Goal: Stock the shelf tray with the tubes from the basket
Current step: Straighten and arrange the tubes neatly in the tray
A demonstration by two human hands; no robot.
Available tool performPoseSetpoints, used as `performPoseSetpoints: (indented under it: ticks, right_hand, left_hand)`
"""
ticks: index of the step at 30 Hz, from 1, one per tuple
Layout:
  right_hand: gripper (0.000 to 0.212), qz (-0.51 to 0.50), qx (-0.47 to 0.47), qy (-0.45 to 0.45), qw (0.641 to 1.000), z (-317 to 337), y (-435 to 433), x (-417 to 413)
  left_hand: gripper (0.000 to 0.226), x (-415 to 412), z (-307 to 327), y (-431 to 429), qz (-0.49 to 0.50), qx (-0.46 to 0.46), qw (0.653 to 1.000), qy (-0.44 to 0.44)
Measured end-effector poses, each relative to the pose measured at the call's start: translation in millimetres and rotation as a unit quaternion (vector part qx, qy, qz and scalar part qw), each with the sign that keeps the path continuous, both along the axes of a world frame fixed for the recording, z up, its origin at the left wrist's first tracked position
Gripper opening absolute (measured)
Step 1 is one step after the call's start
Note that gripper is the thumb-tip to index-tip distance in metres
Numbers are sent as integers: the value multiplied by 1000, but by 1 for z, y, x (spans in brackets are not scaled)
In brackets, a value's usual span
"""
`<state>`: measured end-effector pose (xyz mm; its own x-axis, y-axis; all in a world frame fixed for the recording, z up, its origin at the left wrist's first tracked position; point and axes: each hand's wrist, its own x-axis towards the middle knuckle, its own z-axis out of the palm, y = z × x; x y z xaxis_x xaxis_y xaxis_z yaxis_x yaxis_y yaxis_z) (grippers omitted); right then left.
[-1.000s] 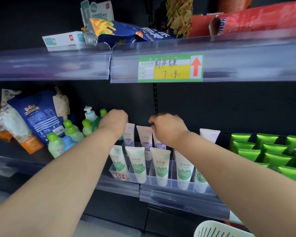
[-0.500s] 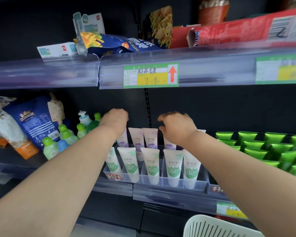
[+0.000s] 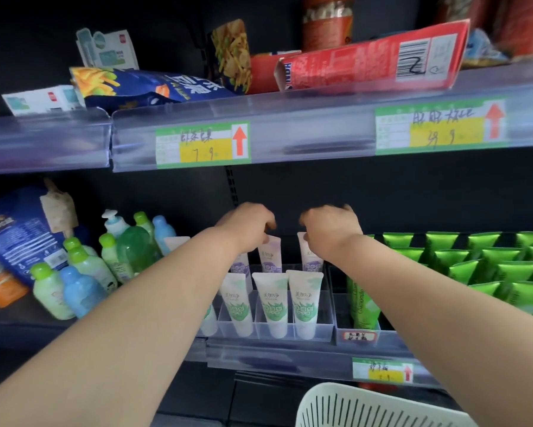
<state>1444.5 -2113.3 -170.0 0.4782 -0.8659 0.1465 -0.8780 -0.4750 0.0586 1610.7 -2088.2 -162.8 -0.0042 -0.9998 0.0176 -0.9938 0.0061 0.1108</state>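
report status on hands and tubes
Left hand on middle white purple-labelled plastic tube, right hand on right purple-labelled tube; grips hidden. Green-labelled front tubes seated in clear plastic tray.

- Blue snack bag (image 3: pixel 154 87) lying flat on the upper shelf, red carton (image 3: pixel 373 64) lying beside it to the right.
- White boxes (image 3: pixel 43 100) sitting at the upper shelf's left end.
- Two green-and-yellow price labels (image 3: pixel 202 145) showing red arrows on the upper shelf rail.
- Small green- and blue-capped bottles (image 3: pixel 83 272) standing clustered on the middle shelf, pump bottle (image 3: pixel 114 223) standing behind them.
- Blue pouch (image 3: pixel 15 238) leaning at far left.
- Bright green tubes (image 3: pixel 490 263) standing in rows at right.
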Motion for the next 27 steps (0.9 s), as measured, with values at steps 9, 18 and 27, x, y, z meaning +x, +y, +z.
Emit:
performPoseSetpoints:
  ticks: [9,18,27]
  right_hand:
    - [33,-5,-9,-25,1000,-3,-4,3]
    - [38,7,15,-9,1000,0,3,3]
    - [24,6,16,-13,1000,2,4,-6]
  left_hand:
    - [11,-9,-4,-3,7,-23,1000,-1]
    - [16,-14,-1,0,10,-19,999,28]
    - [20,-23,14,9,2,-25,999,28]
